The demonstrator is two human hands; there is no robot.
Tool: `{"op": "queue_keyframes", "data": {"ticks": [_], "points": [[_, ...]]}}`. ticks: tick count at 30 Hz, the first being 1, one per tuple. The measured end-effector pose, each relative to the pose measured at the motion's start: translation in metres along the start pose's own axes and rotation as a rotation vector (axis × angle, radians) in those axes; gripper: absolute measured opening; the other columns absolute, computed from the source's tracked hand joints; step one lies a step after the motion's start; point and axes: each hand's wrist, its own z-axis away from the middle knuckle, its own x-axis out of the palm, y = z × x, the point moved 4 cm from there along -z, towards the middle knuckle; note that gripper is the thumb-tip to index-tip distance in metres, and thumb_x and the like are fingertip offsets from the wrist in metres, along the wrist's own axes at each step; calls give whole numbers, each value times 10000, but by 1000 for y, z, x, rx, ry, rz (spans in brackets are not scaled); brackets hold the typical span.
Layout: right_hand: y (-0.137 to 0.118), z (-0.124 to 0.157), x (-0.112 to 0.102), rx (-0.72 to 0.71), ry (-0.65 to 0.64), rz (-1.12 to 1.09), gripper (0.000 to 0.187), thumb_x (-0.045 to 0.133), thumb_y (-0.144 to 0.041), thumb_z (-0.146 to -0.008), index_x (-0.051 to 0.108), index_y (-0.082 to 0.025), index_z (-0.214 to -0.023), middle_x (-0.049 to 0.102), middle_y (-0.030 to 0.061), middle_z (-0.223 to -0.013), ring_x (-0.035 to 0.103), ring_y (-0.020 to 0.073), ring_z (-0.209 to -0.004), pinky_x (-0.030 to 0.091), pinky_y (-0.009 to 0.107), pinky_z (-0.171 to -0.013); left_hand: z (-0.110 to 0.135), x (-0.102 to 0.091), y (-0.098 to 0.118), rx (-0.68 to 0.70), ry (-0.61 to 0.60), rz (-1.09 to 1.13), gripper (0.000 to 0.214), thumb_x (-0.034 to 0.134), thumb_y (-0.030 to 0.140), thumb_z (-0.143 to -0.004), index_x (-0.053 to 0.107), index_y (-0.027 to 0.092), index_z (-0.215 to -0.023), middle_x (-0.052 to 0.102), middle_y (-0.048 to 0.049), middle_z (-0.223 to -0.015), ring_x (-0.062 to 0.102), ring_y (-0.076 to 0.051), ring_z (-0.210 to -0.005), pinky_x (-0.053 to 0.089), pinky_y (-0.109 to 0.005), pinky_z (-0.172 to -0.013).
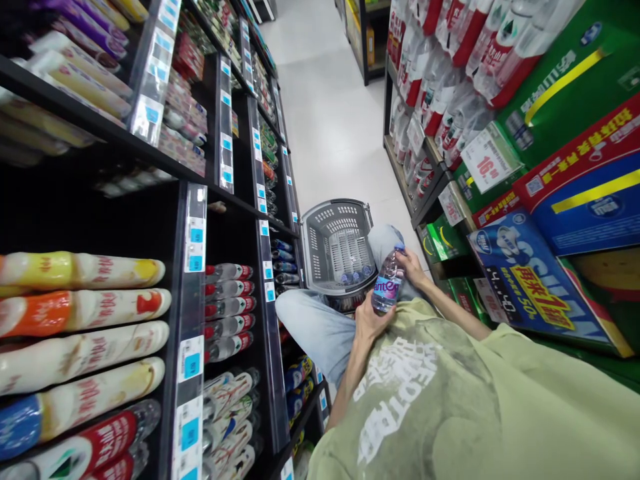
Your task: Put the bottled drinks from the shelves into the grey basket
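Bottle (387, 288) held before the torso, near the basket (313, 257); left hand (371, 321) curled round its base, right hand (411, 268) closed by the neck, likely for steadiness, leaving the label exposed; similar bottles (355, 275) grouped at the basket's near end, presumably for compactness
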Motion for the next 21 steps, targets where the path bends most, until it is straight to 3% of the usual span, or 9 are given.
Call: {"op": "queue_keyframes", "data": {"ticks": [4, 10, 15, 21], "points": [[-6, 0, 0, -71, 35, 56, 506, 810, -681, -786, 670, -241, -993, 698, 7, -876, 645, 209, -793, 570, 315, -721, 5, 5, 0, 1, 1, 89, 725, 820, 493, -856, 533, 194, -1450, 774, -157, -1255, 780, -317, -1111, 642, -463, -981], [-6, -1, 1, -87, 46, 73, 470, 785, -664, -803, 672, -241, -974, 683, -2, -866, 618, 200, -786, 561, 321, -733, 10, 12, 7, 169, 177, 110, 842, 835, 420, -856, 429, 167, -1548, 613, -209, -1452, 639, -328, -1379, 538, -508, -1186], [-10, -1, 3, -96, 45, 92, 478, 794, -673, -789, 651, -246, -949, 677, -3, -853, 610, 199, -768, 544, 326, -727, 7, 13, 6, 218, 216, 65, 851, 844, 363, -870, 411, 194, -1583, 591, -199, -1456, 647, -319, -1366, 554, -501, -1169], [-9, 4, 3, -73, 15, 106, 525, 780, -710, -801, 664, -236, -997, 704, 13, -843, 622, 198, -704, 504, 310, -629, 8, 2, 6, 122, 113, 85, 867, 842, 437, -865, 452, 200, -1602, 666, -183, -1443, 699, -315, -1318, 601, -475, -1119]]}}
